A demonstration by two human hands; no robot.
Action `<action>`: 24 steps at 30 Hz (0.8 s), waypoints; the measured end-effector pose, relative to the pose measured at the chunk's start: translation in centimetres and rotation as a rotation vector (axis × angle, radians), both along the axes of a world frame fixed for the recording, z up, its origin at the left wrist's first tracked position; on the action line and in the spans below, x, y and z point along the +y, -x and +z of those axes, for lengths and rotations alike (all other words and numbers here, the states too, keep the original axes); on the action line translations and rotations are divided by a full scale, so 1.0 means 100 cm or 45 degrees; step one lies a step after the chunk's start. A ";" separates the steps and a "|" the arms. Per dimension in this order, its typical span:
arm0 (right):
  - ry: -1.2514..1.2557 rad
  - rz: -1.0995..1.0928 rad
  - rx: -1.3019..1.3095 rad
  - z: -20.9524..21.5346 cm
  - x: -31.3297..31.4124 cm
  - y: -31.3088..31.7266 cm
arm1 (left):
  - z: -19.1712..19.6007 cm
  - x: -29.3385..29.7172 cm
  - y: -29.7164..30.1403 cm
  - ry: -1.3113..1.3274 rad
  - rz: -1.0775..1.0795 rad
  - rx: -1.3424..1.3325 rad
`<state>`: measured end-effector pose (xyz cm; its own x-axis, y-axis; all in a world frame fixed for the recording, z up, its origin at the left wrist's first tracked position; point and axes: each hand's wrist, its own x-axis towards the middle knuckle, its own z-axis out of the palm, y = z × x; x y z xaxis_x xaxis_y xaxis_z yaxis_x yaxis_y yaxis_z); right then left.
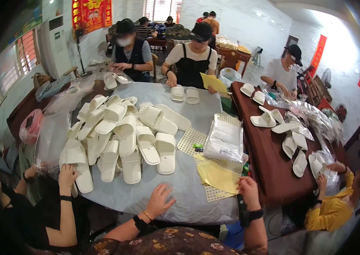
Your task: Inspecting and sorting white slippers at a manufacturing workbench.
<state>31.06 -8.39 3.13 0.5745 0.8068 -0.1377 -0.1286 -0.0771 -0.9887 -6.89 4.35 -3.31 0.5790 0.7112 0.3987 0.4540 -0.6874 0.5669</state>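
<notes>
My left hand (158, 202) rests over the grey table cover near the front edge, fingers apart and nothing in them. At the right, my right hand (248, 192) has its curled fingers pinched at the edge of a yellow paper sheet (220, 173). Beneath that paper lie sheets of small printed stickers (193, 140). Just beyond them is a clear-wrapped silvery pack (224, 138), with a small green item (198, 147) beside it. A large heap of off-white slippers (127, 134) spreads across the table's left half; the closest slipper (165, 154) lies beyond my left hand.
A co-worker's hand (67, 178) touches a slipper at the left. Across the table, another person holds a yellow sheet (214, 83) by a slipper pair (184, 94). The brown table (269, 182) on the right bears slippers and clear plastic bags (316, 114). A pink bag (31, 126) hangs far left.
</notes>
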 end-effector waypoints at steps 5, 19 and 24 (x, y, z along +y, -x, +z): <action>-0.243 -0.223 0.051 0.037 0.007 -0.077 | -0.017 -0.012 0.003 0.125 -0.125 0.039; 0.242 -1.849 -0.894 -0.008 -0.055 -0.317 | -0.017 -0.020 -0.024 -0.054 0.002 0.165; 0.719 -1.847 -1.217 0.018 -0.053 -0.291 | -0.010 -0.021 -0.011 -0.102 0.140 0.223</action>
<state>60.14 -13.69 4.91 0.7340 -0.3651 0.5726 0.1389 -0.7447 -0.6528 -5.82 2.21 -4.34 0.5650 0.7440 0.3567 0.6155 -0.6680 0.4184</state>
